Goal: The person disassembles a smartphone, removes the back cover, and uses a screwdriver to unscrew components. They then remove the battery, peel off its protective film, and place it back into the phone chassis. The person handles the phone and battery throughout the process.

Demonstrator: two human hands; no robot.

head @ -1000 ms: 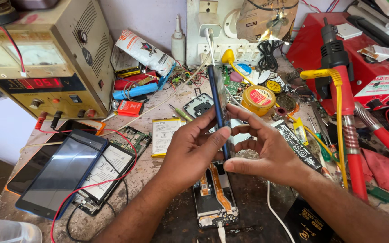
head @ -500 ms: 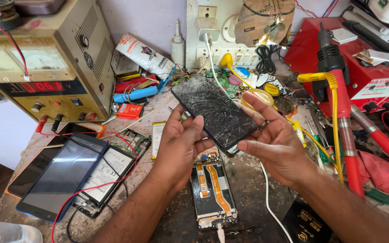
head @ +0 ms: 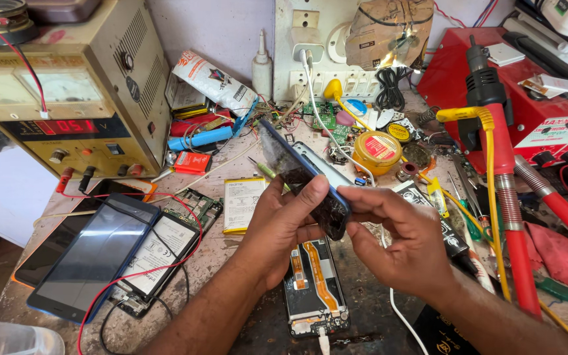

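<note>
Opened phone chassis [head: 315,283] lies nearest on the workbench [head: 231,253], its orange flex cables facing up. Above it, the left hand [head: 284,227] and right hand [head: 399,240] both close on a cracked phone screen panel [head: 304,177], tilted edgewise so its blue frame shows. Beside it lies a flat battery [head: 243,204]; farther back stands a bench power supply [head: 67,98].

Bright, even daylight; soft shadows; sharp focus; slight edge distortion.
</note>
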